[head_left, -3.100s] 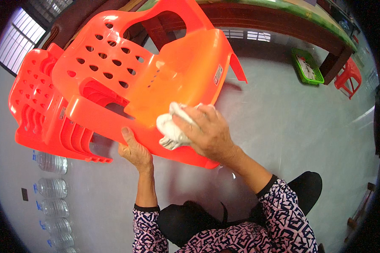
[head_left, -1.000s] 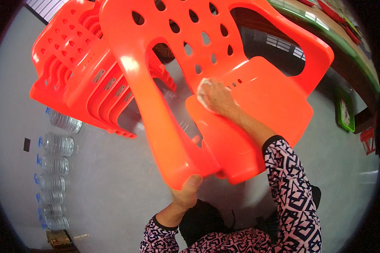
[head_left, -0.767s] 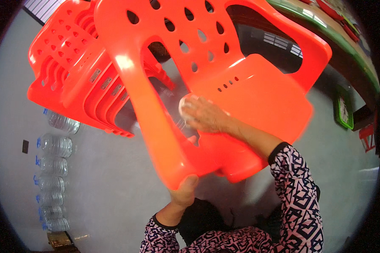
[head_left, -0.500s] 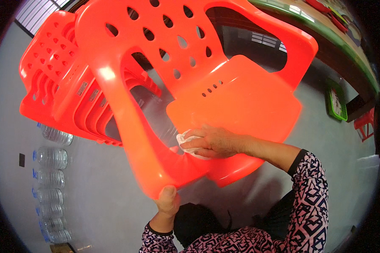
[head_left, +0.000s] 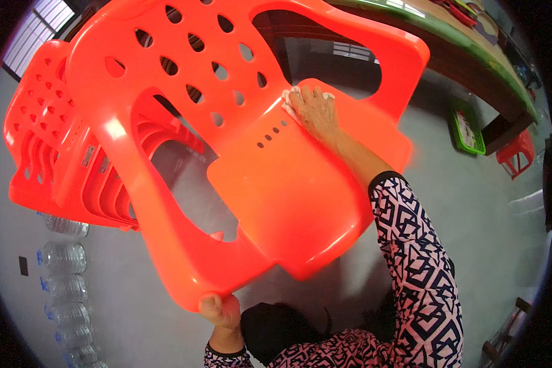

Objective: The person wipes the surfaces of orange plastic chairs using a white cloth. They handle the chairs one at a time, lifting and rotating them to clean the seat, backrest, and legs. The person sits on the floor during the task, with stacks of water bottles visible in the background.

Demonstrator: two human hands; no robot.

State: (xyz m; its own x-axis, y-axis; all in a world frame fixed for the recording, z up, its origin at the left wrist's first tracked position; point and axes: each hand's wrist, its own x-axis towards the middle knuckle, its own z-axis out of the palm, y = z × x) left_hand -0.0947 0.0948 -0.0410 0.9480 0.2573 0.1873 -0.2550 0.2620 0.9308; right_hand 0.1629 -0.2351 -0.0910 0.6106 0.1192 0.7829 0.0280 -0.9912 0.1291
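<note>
- Your right hand [head_left: 313, 110] presses a white cloth [head_left: 291, 98] flat against the back of the seat of the orange plastic armchair [head_left: 276, 184].
- Your left hand [head_left: 221, 310] grips the chair's near front corner, fingers curled tight.
- Behind it stands a stack of matching chairs [head_left: 49, 153]; clear bottles [head_left: 61, 257] line the floor at left.

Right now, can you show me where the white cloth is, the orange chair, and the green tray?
white cloth [head_left: 290, 98], head view, edge beside the fingers
orange chair [head_left: 288, 202], head view, middle of the seat
green tray [head_left: 466, 129], head view, its rim
</note>
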